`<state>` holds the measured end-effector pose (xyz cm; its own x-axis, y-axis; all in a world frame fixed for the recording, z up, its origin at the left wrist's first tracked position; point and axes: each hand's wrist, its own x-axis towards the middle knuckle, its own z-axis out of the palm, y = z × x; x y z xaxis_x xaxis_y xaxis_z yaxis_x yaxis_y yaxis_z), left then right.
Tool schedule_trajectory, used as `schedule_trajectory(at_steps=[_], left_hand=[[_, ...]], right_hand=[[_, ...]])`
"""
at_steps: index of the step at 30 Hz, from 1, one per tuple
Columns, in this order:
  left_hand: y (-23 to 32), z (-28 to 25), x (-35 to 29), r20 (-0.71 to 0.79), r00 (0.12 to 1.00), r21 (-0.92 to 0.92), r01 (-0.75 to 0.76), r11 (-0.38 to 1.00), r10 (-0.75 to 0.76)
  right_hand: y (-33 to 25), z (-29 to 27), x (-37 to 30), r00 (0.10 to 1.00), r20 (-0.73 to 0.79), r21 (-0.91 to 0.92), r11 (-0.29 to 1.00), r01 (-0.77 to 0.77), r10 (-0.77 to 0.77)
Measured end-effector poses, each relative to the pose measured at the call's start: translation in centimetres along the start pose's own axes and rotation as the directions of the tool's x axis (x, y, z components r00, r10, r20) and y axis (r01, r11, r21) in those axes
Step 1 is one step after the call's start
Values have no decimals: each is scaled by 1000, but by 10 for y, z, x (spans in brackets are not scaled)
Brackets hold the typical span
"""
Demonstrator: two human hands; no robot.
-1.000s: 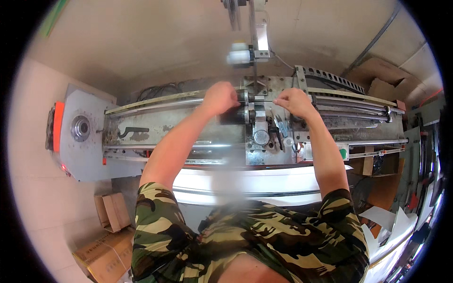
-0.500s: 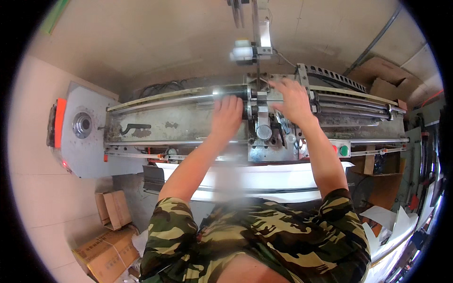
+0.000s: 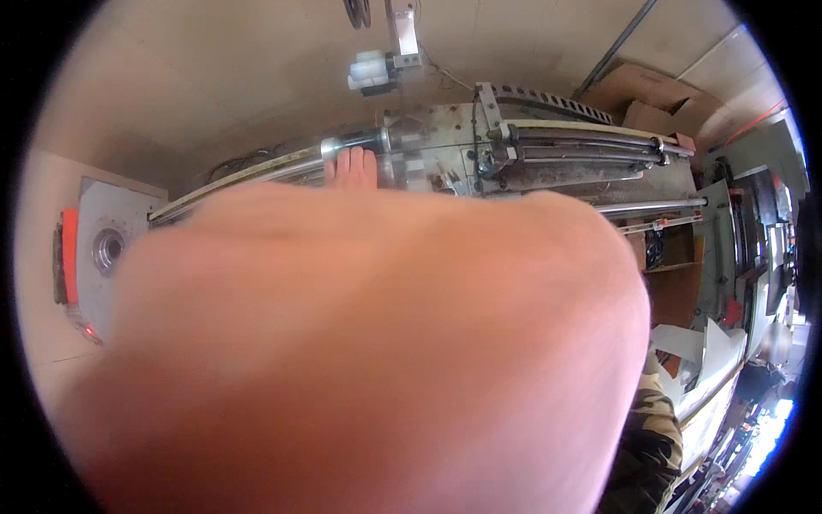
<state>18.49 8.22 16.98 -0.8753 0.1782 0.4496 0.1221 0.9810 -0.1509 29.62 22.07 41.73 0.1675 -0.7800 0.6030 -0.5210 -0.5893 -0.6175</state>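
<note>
My left hand [image 3: 351,168] is at the middle of a long metal machine. Its fingers, side by side and stretched out, rest against the lower edge of a dark cylinder [image 3: 364,140] with a shiny metal end. The thumb and palm are covered. Very close to the camera, my right hand [image 3: 385,325] fills most of the picture as a blurred shape; its fingers cannot be made out. It hides the front of the machine and both forearms. Right of my left fingers stand metal blocks and a pale plate [image 3: 449,128] of the machine.
Rods [image 3: 591,152] and a cable chain [image 3: 552,98] run along the machine's right side. A grey end plate [image 3: 92,197] with a round hub [image 3: 109,252] stands at the left. Cardboard [image 3: 655,98] leans behind at the right, and white sheets [image 3: 719,364] lie at the lower right.
My right hand has left the machine's middle and come up close to the camera. My left fingers stay at the dark cylinder. The view has shifted, so the machine appears further left and higher.
</note>
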Motion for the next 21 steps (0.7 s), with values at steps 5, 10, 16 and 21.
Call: schedule_trajectory(at_steps=[5,10,16,21], left_hand=[[4,-12,4,14,1000,34,23,999,-23],[9,-35,10,-108,994,47,-15,999,20],[6,-30,15,-38,999,54,-23,998,25],[8,-33,-1,19,1000,29,-15,999,15]], right_hand=[[-12,11,-2,1000,-4,94,996,-3,3],[-28,32,10,998,-13,202,978,61,-60],[-20,43,16,990,-20,274,952,137,-137],[-24,56,15,989,-38,292,945,147,-142]])
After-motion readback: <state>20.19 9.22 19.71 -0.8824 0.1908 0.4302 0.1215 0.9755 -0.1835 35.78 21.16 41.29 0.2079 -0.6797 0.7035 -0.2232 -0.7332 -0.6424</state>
